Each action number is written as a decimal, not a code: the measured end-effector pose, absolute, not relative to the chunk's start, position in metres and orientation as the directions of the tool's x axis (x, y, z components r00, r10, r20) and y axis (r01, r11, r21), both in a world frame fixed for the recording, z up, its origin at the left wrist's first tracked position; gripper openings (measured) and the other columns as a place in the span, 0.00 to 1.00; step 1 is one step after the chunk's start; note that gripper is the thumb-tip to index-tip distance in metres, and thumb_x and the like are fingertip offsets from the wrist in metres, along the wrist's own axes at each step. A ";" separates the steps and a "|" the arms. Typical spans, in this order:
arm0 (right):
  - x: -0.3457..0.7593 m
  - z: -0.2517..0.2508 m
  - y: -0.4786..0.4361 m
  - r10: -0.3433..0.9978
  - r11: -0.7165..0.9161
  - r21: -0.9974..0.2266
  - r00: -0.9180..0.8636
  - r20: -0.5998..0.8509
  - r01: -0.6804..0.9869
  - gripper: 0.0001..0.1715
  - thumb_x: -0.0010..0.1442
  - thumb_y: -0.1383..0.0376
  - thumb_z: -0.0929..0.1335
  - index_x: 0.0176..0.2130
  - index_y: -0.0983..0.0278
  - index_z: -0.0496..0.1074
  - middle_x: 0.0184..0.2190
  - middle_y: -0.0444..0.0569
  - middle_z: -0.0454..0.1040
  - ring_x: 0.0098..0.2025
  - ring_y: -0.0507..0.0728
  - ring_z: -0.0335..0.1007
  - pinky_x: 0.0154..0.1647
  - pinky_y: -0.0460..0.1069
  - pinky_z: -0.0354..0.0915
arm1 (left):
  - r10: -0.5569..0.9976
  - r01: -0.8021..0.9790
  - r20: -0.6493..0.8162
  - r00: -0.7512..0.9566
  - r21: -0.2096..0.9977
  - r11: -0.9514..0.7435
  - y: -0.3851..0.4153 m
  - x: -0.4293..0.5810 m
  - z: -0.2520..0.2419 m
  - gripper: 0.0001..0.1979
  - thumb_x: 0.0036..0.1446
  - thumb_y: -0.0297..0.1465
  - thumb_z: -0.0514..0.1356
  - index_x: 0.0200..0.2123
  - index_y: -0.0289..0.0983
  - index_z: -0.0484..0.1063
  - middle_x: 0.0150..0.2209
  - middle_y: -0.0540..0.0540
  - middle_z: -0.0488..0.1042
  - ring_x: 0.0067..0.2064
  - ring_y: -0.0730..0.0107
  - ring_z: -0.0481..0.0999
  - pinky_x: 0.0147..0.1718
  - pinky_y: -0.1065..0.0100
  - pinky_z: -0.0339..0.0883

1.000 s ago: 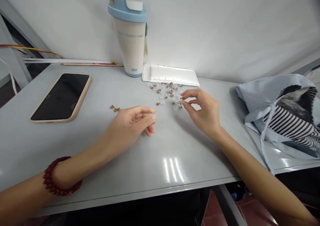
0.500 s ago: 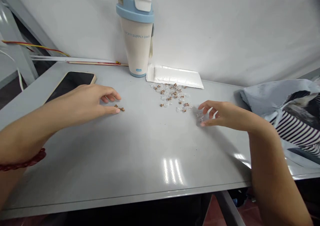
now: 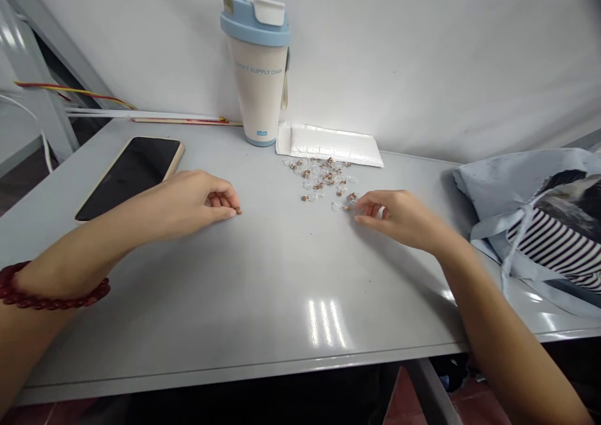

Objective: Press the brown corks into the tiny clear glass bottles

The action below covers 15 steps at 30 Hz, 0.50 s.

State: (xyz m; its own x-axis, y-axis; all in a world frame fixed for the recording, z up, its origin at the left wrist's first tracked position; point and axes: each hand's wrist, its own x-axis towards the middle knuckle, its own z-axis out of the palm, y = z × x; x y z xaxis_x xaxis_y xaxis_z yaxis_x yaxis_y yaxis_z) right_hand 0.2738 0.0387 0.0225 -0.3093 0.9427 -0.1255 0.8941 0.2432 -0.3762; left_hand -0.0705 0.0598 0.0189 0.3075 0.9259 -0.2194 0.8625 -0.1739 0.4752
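Left hand (image 3: 192,203): fingers curled, thumb and forefinger tips together at a small brown piece (image 3: 238,211). The piece sits right at the tips. Too small to tell if it's pinched or only touched. Right hand (image 3: 397,215): fingers partly open and curved, tips down at the near edge of a loose cluster of small clear-and-brown parts (image 3: 319,179). No visible grip on anything there.

Cluster lies flat on a grey table (image 3: 244,300), just ahead of the right fingers. Farther ahead of the fingers: white padded envelope (image 3: 328,144) and blue-lidded shaker bottle (image 3: 258,77). Ahead and left of the left fingers: black phone (image 3: 126,178) in a beige case. Right of the right hand: striped fabric bag (image 3: 544,225).

Risks:
- Parts look tiny and light, so a careless fingertip sweep could shove the cluster and scatter it.
- Brown piece could slip or flick away if the left tips only have light contact.
- Clear bits blend into the glossy table under the glare, so a stray one could be missed.
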 end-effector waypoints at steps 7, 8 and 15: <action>0.246 0.021 0.020 0.934 0.290 -0.637 -0.355 0.027 0.714 0.08 0.59 0.61 0.68 0.35 0.64 0.75 0.33 0.47 0.77 0.32 0.53 0.69 0.32 0.48 0.64 | 0.984 0.723 0.008 0.180 0.676 -0.138 0.043 -0.049 0.025 0.08 0.49 0.40 0.65 0.30 0.43 0.80 0.27 0.50 0.79 0.31 0.63 0.77 0.28 0.67 0.70; 0.239 0.020 0.016 0.929 0.291 -0.679 -0.369 0.032 0.674 0.09 0.59 0.61 0.68 0.35 0.64 0.75 0.33 0.47 0.77 0.33 0.53 0.69 0.33 0.48 0.65 | 0.982 0.669 0.049 0.182 0.726 -0.160 0.038 -0.043 0.025 0.08 0.49 0.40 0.65 0.30 0.43 0.80 0.29 0.51 0.80 0.32 0.63 0.78 0.30 0.67 0.71; 0.206 0.018 -0.005 0.916 0.156 -0.886 -0.399 -0.035 0.437 0.08 0.61 0.61 0.69 0.37 0.64 0.76 0.34 0.47 0.77 0.36 0.52 0.71 0.38 0.48 0.67 | 0.926 0.367 0.231 0.298 0.868 -0.335 0.005 -0.005 0.015 0.04 0.56 0.33 0.64 0.30 0.43 0.80 0.33 0.54 0.81 0.35 0.70 0.79 0.37 0.70 0.72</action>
